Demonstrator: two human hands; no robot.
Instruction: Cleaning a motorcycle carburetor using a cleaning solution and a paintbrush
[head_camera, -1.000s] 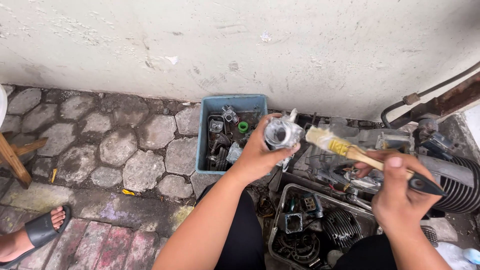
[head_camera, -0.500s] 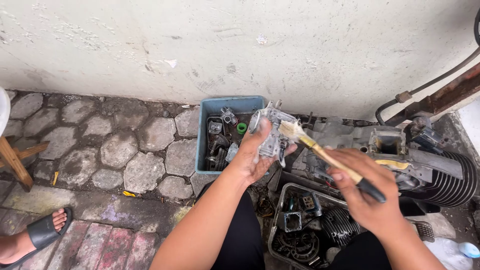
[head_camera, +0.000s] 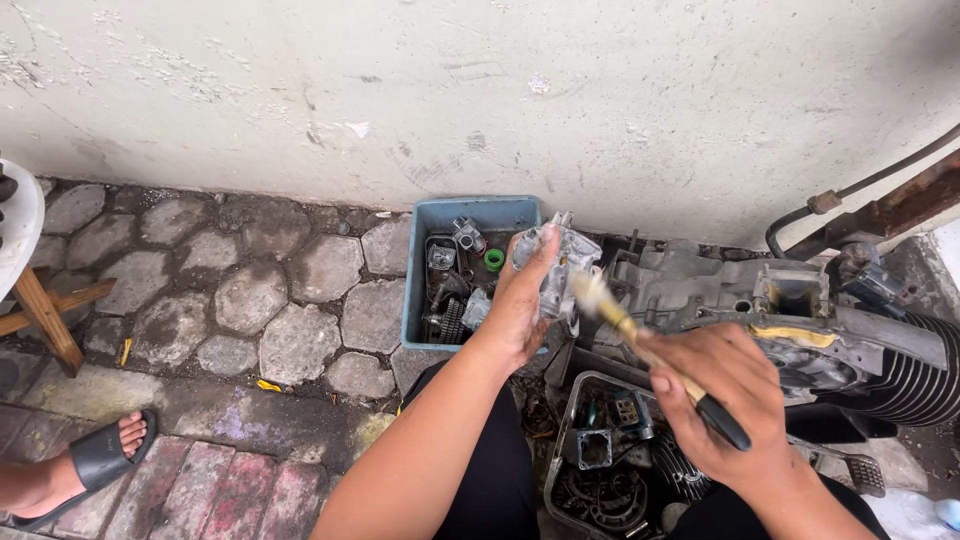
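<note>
My left hand (head_camera: 518, 300) grips a grey metal carburetor body (head_camera: 562, 262), held up over the right edge of a blue plastic tray (head_camera: 478, 211). My right hand (head_camera: 725, 395) holds a paintbrush (head_camera: 640, 343) with a wooden handle, yellow ferrule and black end. Its pale bristles touch the lower right side of the carburetor body. Both forearms reach out from the bottom of the view over my dark trousers.
The blue tray holds several small engine parts and a green ring (head_camera: 493, 258). A wire basket (head_camera: 610, 462) of dark parts sits below. An engine block with cooling fins (head_camera: 900, 375) lies right. A person's sandalled foot (head_camera: 95, 460) is at lower left, beside wooden legs (head_camera: 45, 320).
My left hand turned the carburetor body from bore-facing to side-on. My right hand brought the brush in from the right and down against the part.
</note>
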